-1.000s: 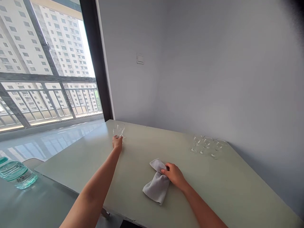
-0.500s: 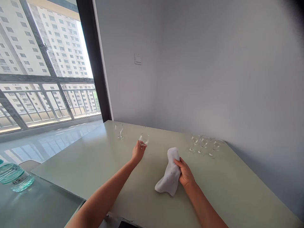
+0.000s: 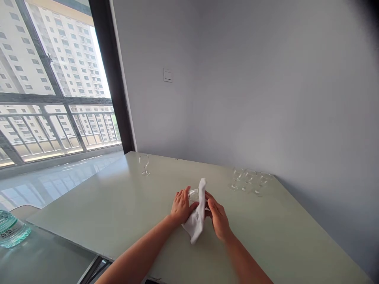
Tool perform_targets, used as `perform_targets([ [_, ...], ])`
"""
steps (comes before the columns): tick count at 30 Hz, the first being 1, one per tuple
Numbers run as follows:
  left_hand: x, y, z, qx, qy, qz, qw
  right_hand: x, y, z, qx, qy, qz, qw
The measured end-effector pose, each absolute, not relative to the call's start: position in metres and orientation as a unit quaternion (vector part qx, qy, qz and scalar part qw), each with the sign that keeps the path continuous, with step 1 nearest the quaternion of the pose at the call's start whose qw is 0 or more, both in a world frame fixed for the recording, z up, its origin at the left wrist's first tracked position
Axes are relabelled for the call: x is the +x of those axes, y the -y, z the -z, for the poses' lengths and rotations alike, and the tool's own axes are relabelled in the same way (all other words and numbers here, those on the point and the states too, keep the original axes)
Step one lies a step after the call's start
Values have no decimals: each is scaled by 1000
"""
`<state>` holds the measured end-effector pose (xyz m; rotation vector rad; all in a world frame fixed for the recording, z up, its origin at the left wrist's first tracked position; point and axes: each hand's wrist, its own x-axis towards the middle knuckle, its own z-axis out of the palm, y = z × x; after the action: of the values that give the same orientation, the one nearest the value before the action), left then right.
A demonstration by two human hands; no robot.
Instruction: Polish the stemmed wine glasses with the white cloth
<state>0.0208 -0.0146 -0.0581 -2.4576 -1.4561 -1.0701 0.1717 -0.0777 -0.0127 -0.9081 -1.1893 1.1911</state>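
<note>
A small clear stemmed glass (image 3: 193, 195) lies tipped on its side between my hands above the table. My left hand (image 3: 181, 207) is closed on its foot end, with the stem hidden by the fingers. At the glass's rim a white cloth (image 3: 197, 223) hangs down, pressed there by my right hand (image 3: 217, 215), whose fingers curl behind it. Part of the glass's bowl is covered by the cloth.
On the pale green glass table (image 3: 118, 209) one stemmed glass (image 3: 144, 165) stands at the far left. Three more, including a stemmed glass (image 3: 250, 177), stand at the back right by the grey wall. A large bottle (image 3: 13, 230) is on the lower surface at left.
My left hand has brought the glass nearer and to the right, turning it sideways. My right hand has moved the cloth left against the glass. The view has shifted slightly.
</note>
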Motion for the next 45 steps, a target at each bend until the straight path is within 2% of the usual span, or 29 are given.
perform_targets([
  [5, 14, 14, 50, -816, 451, 342, 121, 175, 72, 21, -391, 588, -525, 474],
  [8, 16, 16, 47, -835, 422, 318, 155, 178, 69, 23, -419, 592, -527, 443],
  [13, 23, 23, 46, -840, 394, 312, 206, 174, 74, 18, -409, 513, -615, 437],
  [18, 22, 25, 40, -865, 380, 267, 191, 174, 74, 19, -427, 488, -608, 458],
  [20, 18, 26, 31, -890, 378, 221, 127, 181, 71, 18, -413, 539, -599, 425],
  [22, 12, 26, 16, -911, 379, 162, 15, 193, 71, 13, -396, 607, -575, 381],
  [26, -4, 26, -18, -896, 287, -6, -339, 210, 75, -2, -338, 685, -581, 281],
  [28, -8, 26, -30, -855, 253, -58, -450, 211, 77, -6, -315, 679, -602, 278],
  [30, -7, 29, -36, -860, 297, -17, -414, 207, 76, -4, -328, 643, -614, 319],
  [34, 2, 38, -35, -892, 405, 180, -91, 196, 71, 6, -358, 537, -630, 431],
  [35, 3, 40, -34, -887, 415, 195, -60, 195, 71, 7, -350, 527, -637, 442],
  [36, 3, 40, -34, -883, 422, 194, -73, 195, 71, 6, -337, 528, -643, 441],
  [37, 1, 40, -34, -877, 427, 179, -131, 196, 73, 3, -324, 539, -648, 430],
  [41, -14, 33, -29, -758, 346, 27, -552, 206, 84, -17, -278, 626, -639, 350],
  [42, -16, 32, -26, -716, 309, -11, -626, 208, 87, -21, -268, 642, -640, 328],
  [43, -18, 32, -23, -688, 281, -36, -668, 209, 88, -24, -263, 650, -641, 311],
  [45, -17, 33, -18, -695, 278, -25, -662, 209, 87, -23, -271, 645, -647, 302],
])
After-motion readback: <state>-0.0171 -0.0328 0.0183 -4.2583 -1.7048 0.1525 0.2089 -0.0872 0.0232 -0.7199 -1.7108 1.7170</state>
